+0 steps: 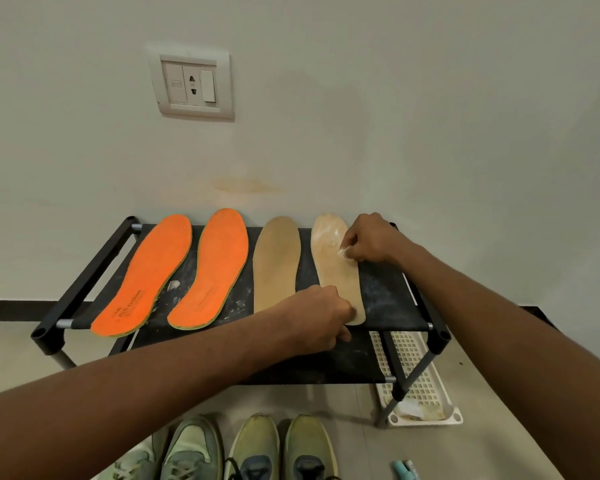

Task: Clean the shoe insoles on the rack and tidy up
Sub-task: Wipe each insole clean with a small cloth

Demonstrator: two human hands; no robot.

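Note:
Several insoles lie side by side on the black shoe rack point(385, 292): two orange ones point(146, 278) point(215, 268) on the left and two tan ones point(278, 261) point(333, 258) on the right. My right hand point(371, 239) pinches a small white wipe point(347, 252) and presses it on the upper part of the rightmost tan insole, which looks wet there. At that insole's heel end, near the rack's front edge, my left hand point(321, 317) holds it down with curled fingers.
A white perforated plastic tray point(420, 372) lies on the floor under the rack's right end, with crumpled wipes in it. Two pairs of shoes point(257, 448) stand on the floor in front. A wall socket point(193, 84) is above. White specks dot the rack's fabric.

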